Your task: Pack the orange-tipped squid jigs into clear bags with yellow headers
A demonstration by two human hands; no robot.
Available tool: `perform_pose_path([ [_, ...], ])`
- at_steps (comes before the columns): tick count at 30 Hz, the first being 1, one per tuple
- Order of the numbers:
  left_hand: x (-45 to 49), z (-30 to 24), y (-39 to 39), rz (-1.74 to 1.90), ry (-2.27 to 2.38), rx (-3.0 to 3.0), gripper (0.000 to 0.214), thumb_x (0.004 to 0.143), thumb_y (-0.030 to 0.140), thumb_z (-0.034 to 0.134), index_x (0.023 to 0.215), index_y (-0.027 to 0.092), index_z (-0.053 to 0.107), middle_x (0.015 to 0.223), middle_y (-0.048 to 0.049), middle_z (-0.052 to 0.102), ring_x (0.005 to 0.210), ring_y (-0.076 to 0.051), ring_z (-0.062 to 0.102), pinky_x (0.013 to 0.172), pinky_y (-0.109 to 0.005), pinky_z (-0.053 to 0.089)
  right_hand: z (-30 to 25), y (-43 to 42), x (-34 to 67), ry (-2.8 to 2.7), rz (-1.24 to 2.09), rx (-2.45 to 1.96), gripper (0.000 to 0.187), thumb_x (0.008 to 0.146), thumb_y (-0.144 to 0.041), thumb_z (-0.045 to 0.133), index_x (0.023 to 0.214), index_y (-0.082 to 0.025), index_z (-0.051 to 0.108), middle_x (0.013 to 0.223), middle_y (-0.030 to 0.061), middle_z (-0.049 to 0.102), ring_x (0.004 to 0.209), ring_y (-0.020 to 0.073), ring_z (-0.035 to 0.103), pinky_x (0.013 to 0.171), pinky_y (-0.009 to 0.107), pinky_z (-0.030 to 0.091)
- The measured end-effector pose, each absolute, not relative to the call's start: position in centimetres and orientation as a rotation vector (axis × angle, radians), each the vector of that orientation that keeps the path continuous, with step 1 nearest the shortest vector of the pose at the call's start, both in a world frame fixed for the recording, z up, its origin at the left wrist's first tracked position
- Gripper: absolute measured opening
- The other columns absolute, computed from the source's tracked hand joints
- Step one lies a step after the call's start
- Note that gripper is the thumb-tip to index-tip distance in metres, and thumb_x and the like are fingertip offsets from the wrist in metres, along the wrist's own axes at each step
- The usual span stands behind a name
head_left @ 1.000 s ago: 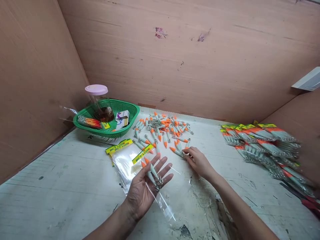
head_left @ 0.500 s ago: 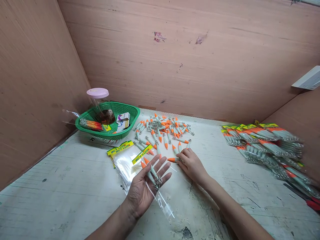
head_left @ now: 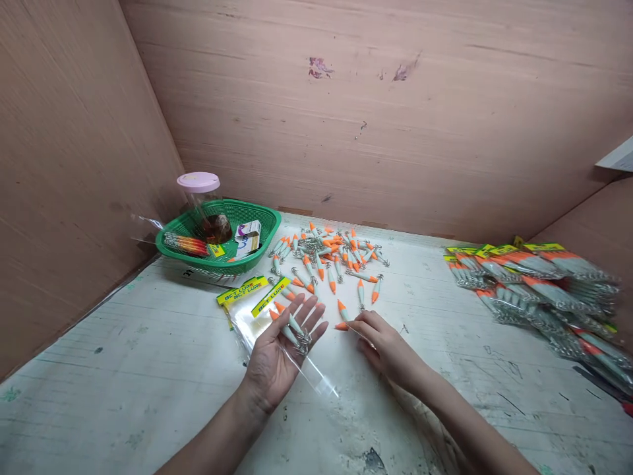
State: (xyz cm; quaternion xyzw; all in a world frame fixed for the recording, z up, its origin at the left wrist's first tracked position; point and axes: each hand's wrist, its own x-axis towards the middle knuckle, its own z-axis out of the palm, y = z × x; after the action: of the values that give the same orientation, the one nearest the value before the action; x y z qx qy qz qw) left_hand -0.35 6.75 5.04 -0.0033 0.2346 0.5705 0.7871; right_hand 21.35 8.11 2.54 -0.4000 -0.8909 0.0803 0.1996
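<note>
My left hand [head_left: 277,363] is palm up, fingers stretched, its thumb pressing on two orange-and-white squid lures [head_left: 293,328] with wire hook crowns. A clear plastic bag [head_left: 320,381] lies across the same palm; whether the lures are inside it I cannot tell. My right hand [head_left: 388,346] rests palm down on the table, fingers closed at a squid lure [head_left: 341,326], whose orange tip sticks out at the left. Another lure [head_left: 343,310] lies just beyond these fingers. Behind both hands is a loose heap of such lures [head_left: 332,249].
Flat clear bags with yellow BCT LURE headers [head_left: 242,290] lie left of my left hand. A green basket [head_left: 267,244] holds a pink-lidded jar [head_left: 198,183], a small box and packed lures. Filled packets [head_left: 539,277] are piled at the right. Wooden walls enclose the table.
My left hand has shifted slightly up and left with its lures. The right hand has turned and drawn a little lower; a lure near its fingers now points differently.
</note>
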Motion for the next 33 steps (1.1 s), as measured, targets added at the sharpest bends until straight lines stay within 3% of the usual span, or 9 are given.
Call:
perform_pose_path([
  [4,-0.2,4.8,6.7,1.220,0.516,-0.018,0.038,0.088,0.022,0.049,0.125,0.012,0.049,0.115,-0.0135,0.065,0.107,-0.027,0.061,0.091,-0.043,0.051,2.4,7.8,21.2,-2.489,0.292,-1.086,0.028,0.080,-0.009,0.050,0.105,-0.019,0.057,0.090,0.0087,0.058,0.082,0.0209,0.054,0.067,0.033,0.049],
  [11,0.0,4.5,6.6,1.226,0.525,-0.014,0.032,0.087,0.022,0.051,0.118,0.014,0.055,0.114,-0.0116,0.066,0.106,-0.027,0.061,0.090,-0.044,0.051,3.1,7.0,22.0,-2.432,0.386,-1.074,0.020,0.088,-0.010,0.041,0.101,-0.018,0.055,0.090,0.0080,0.056,0.082,0.0175,0.055,0.068,0.029,0.049],
  [15,0.1,4.3,6.6,1.212,0.508,-0.006,0.033,0.088,0.022,0.050,0.120,0.014,0.054,0.115,-0.0119,0.065,0.108,-0.027,0.060,0.091,-0.043,0.051,3.0,6.2,22.2,-2.528,0.470,-1.062,0.024,0.083,-0.012,0.051,0.105,-0.019,0.055,0.096,0.0093,0.055,0.085,0.0190,0.055,0.070,0.031,0.050],
  [22,-1.1,4.9,7.4,1.284,0.499,-0.006,0.034,0.091,0.020,0.043,0.123,0.012,0.051,0.110,-0.0121,0.068,0.104,-0.026,0.063,0.086,-0.039,0.053,2.4,4.9,19.9,-2.650,0.436,-0.963,0.038,0.082,-0.005,0.046,0.117,-0.020,0.052,0.096,0.0086,0.058,0.085,0.0182,0.053,0.070,0.029,0.047],
  [28,-2.6,5.2,8.4,1.391,0.493,0.016,0.039,0.094,0.020,0.036,0.130,0.012,0.046,0.108,-0.0137,0.068,0.105,-0.024,0.062,0.084,-0.036,0.054,2.1,4.3,17.6,-2.735,0.227,-0.858,0.024,0.091,-0.012,0.042,0.111,-0.018,0.054,0.090,0.0078,0.060,0.077,0.0183,0.051,0.064,0.028,0.043],
  [33,-2.6,4.9,8.6,1.393,0.481,0.000,0.040,0.093,0.020,0.037,0.131,0.012,0.045,0.107,-0.0131,0.069,0.104,-0.025,0.063,0.084,-0.037,0.054,1.4,3.8,16.9,-2.600,0.313,-0.939,0.020,0.087,-0.007,0.039,0.096,-0.018,0.054,0.084,0.0062,0.057,0.074,0.0174,0.050,0.062,0.027,0.043],
])
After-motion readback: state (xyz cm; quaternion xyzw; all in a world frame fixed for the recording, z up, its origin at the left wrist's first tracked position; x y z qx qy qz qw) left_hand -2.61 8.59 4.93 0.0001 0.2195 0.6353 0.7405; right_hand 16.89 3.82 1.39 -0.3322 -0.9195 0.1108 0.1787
